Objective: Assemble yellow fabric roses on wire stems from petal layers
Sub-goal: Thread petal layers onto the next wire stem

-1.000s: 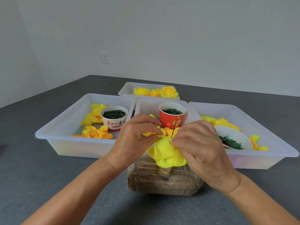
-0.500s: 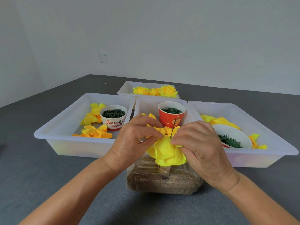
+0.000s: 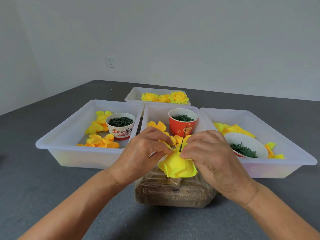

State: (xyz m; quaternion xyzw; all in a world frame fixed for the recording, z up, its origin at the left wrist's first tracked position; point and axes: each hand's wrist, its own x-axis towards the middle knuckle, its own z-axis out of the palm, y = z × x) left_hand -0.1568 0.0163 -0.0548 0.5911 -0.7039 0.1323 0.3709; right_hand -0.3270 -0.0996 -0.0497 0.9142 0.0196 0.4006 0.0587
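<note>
I see both hands, left hand (image 3: 143,153) and right hand (image 3: 207,153), pinching half-built rose (image 3: 176,167) on wire stem (image 3: 183,138); finished roses (image 3: 164,97) behind it; loose petal layers (image 3: 98,141) left.

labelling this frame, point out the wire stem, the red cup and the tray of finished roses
wire stem (image 3: 183,137), head view, bare upper length above the petals
red cup (image 3: 180,129), head view, front wall
tray of finished roses (image 3: 133,96), head view, left rim
</note>
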